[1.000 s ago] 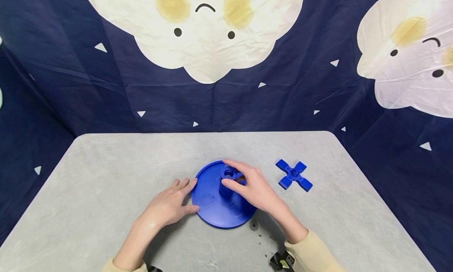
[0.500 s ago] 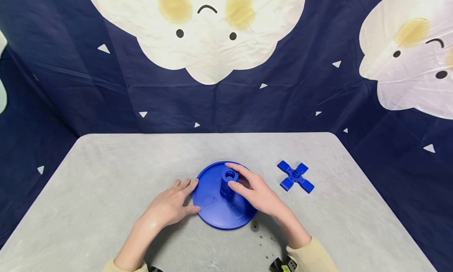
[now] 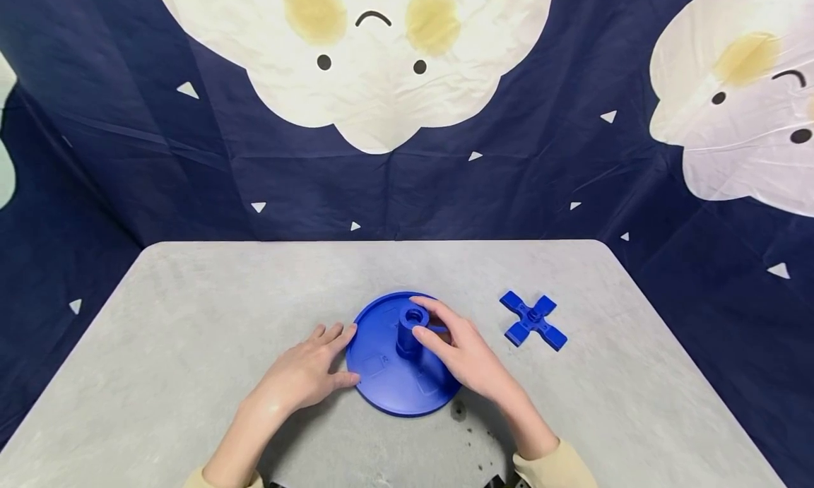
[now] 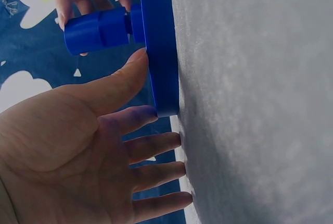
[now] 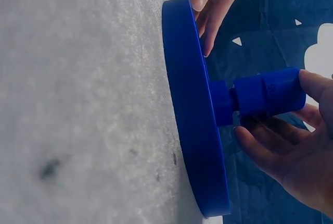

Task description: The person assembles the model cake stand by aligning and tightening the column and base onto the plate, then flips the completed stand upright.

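Note:
A round blue disc point(image 3: 375, 371) with a raised rim lies on the table. Over its centre stands a blue hollow cylinder point(image 3: 407, 338), which my right hand point(image 3: 469, 354) pinches near the top between thumb and fingers. In the right wrist view, the cylinder point(image 5: 278, 91) leans slightly above a short blue hub point(image 5: 222, 103), with a narrow notch between them. My left hand point(image 3: 300, 375) rests at the disc's left edge, fingers spread and fairly straight. In the left wrist view, its thumb and index fingertip are right at the rim, while the other fingertips meet the table.
A blue cross-shaped piece point(image 3: 533, 318) with a small central peg lies to the right of the disc. The grey table point(image 3: 242, 297) bears a few dark spots near my right forearm. A navy cloth point(image 3: 305, 184) with cloud prints hangs behind.
My right hand has shifted slightly, with the cylinder turning: a side projection visible earlier no longer shows the same way. The left hand stays at the rim. The head view has drifted a little.

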A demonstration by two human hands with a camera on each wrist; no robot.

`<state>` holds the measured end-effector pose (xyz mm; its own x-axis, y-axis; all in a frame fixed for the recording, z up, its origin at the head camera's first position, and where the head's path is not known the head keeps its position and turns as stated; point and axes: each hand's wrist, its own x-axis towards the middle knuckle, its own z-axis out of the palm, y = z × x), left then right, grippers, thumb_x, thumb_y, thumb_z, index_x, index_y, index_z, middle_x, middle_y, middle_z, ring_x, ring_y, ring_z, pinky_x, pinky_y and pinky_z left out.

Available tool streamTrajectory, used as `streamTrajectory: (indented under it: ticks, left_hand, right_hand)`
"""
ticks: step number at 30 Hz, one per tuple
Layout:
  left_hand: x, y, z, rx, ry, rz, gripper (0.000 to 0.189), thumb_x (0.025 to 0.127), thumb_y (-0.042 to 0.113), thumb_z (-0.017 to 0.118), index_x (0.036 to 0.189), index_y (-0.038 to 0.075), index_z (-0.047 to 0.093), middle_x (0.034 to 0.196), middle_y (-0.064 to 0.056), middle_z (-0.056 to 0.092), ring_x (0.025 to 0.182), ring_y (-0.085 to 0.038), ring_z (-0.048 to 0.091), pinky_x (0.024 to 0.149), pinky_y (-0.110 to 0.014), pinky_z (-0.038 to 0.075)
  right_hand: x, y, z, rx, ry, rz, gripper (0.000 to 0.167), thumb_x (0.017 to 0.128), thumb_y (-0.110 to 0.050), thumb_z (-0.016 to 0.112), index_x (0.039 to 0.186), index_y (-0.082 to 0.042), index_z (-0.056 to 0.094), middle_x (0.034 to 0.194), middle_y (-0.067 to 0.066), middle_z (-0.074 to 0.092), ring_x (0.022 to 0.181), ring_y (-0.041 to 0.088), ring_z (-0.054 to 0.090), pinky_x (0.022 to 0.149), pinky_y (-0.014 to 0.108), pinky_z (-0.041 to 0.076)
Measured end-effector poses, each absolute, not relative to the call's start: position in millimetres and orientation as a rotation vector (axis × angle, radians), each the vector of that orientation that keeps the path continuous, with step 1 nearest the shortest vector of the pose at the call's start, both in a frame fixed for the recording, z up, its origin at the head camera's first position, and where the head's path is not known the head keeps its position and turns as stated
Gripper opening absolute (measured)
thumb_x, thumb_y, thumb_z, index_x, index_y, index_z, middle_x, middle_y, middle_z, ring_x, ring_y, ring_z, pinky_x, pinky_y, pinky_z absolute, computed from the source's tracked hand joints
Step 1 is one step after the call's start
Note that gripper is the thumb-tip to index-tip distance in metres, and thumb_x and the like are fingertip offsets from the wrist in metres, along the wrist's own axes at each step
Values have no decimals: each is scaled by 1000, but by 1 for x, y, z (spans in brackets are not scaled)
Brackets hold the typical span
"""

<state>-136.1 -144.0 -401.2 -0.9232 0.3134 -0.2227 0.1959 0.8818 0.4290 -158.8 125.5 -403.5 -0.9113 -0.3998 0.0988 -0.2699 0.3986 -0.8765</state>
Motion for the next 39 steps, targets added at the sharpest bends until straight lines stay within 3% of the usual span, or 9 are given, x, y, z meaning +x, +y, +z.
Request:
streamTrajectory:
  ticks: [13,23,29,33,37,39]
  left_hand:
    - [-133,-145,-403,395,2778,604,80,91,45,75,157,12,43,162,-21,42,151,-51,33,112,-71,38]
    - [-134,-143,-402,389,2784,592,80,91,44,75,157,12,44,162,-21,42,151,-50,33,113,-70,38]
    - [-134,-143,-402,386,2789,589,80,91,44,75,157,11,44,161,-21,43,151,-50,34,114,-70,38]
    - [-133,-144,-403,374,2789,588,80,90,44,76,157,11,44,161,-21,43,151,-50,34,114,-70,38]
    - [-133,-144,-403,369,2792,586,80,90,45,76,157,12,45,161,-21,43,151,-50,34,113,-70,38]
    - [-133,-143,-402,373,2797,585,80,90,45,76,156,12,45,161,-21,43,151,-50,34,113,-70,39]
  right_hand:
    - [-157,127,-403,-576,2536,-1529,42,104,-39,60,145,-34,53,139,-3,65,130,14,62,109,36,53]
    - [-156,128,-402,-543,2656,-1426,45,103,-44,61,145,-29,59,129,-8,66,115,9,65,97,32,57]
    - [-157,128,-403,-581,2649,-1424,47,105,-44,57,150,-35,50,147,0,60,129,16,61,106,40,54]
    - [-157,127,-404,-586,2583,-1402,48,107,-46,51,154,-41,42,158,-1,51,145,18,50,118,48,44]
    - [-157,126,-404,-554,2539,-1376,45,108,-47,46,152,-48,40,159,-7,48,149,16,44,121,51,39]
    - [-157,126,-404,-550,2541,-1376,44,109,-47,46,152,-48,40,154,-8,52,144,15,48,118,49,41]
